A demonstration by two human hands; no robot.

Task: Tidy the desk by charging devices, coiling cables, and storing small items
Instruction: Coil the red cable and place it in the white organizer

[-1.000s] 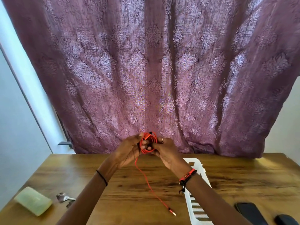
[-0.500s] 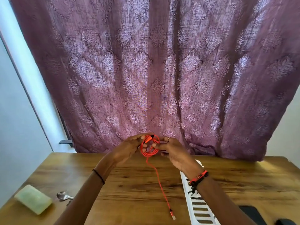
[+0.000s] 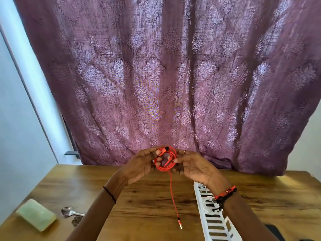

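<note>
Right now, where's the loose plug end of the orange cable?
Head view, lower centre: the orange cable's metal-tipped plug end is over the brown wooden desk, just left of the white slatted plastic tray.

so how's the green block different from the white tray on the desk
The green block is solid, pale green and lies far left; the white tray is slatted, longer and lies to the right, partly under the right forearm. Both rest on the wooden desk.
</note>
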